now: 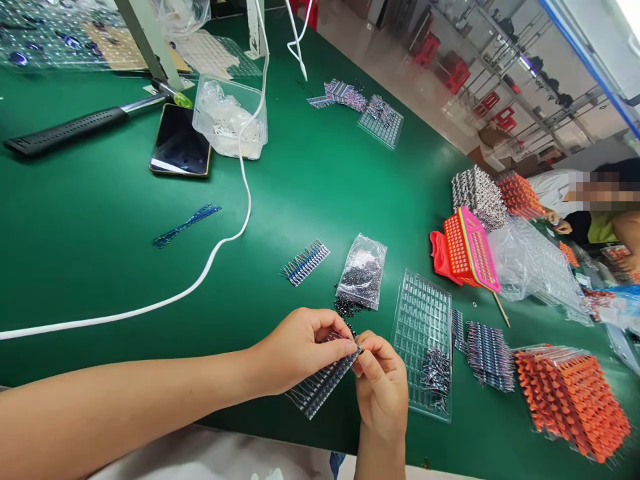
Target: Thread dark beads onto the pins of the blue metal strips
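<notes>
Over the near edge of the table, my left hand [305, 350] pinches the upper end of a dark strip of small parts with thin wire leads [323, 387]. Thumb and finger of my right hand [384, 383] are pressed together at that same end; a tiny dark piece shows there, too small to name. The fingertips of both hands nearly touch. Just beyond them lie loose black beads [349, 307], spilled beside a clear plastic bag of beads [364, 270]. Right of my hands is a clear compartment tray [417, 313] with a pile of small wired parts [436, 375].
A white cable [220, 245] crosses the green table. Left stand a hammer [75, 130], a phone [181, 143] and a plastic tub [230, 117]. On the right are orange stacked parts [570, 400], a pink-orange basket [470, 250] and a seated person [555, 190].
</notes>
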Demonstrator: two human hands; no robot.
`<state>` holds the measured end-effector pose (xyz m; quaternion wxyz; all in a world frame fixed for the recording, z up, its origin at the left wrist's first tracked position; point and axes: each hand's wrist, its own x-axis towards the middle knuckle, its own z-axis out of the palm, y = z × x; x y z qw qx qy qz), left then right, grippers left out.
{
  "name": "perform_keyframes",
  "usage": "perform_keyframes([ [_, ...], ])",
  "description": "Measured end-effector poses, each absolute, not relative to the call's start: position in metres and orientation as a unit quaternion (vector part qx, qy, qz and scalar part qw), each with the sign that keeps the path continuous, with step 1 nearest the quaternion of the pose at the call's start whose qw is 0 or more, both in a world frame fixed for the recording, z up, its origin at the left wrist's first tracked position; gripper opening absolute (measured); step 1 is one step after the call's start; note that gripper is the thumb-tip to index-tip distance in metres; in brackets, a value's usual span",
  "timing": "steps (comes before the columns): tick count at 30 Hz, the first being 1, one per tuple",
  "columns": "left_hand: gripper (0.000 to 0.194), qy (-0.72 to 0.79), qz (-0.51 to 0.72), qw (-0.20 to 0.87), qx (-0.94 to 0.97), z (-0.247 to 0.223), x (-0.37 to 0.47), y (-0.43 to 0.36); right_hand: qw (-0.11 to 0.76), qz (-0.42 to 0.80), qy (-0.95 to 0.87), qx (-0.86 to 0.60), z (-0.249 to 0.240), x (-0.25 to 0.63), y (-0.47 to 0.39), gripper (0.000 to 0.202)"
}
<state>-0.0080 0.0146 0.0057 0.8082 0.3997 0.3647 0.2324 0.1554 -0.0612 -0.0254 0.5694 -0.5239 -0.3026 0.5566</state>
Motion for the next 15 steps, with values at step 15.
perform_keyframes([
  [15, 0.015, 0.38, 0.231, 0.785, 0.43, 0.0056, -0.0069, 0.0143, 0.561, 0.545, -0.307, -0.542, -0.0264, 0.1557, -0.0611, 0.019],
])
